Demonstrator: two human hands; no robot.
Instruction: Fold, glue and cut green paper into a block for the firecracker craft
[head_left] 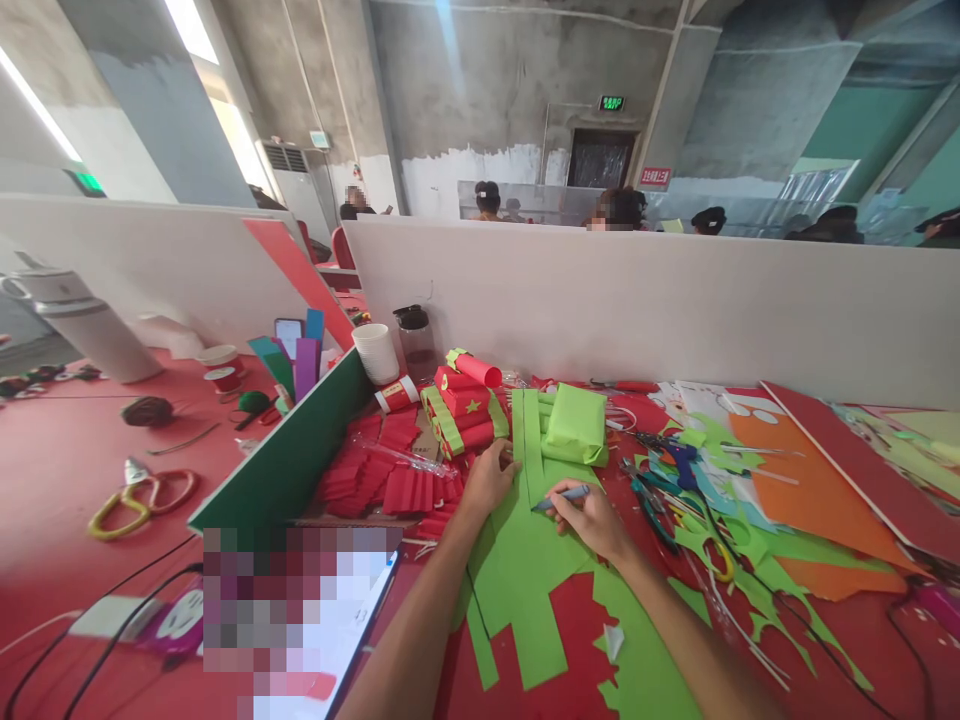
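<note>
A sheet of green paper (525, 590) with cut-out edges lies on the red tabletop in front of me. A narrow green paper strip (531, 435) rests on its upper part. My left hand (491, 480) presses its bent fingers on the left edge of the green paper, beside the strip. In my right hand (589, 515) is a grey-blue pen (566, 496), its tip at the paper near the strip's lower end. Just beyond my hands, a green paper-wrapped block (576, 425) sits next to a red and green paper model tank (465, 405).
Folded red paper pieces (375, 480) lie left, beside a green divider (262, 450). A tablet (330, 620) is at the lower left. Pliers (652, 505), green scraps and orange paper (795, 490) cover the right. Scissors (142, 500) lie far left. A white partition (637, 300) stands behind.
</note>
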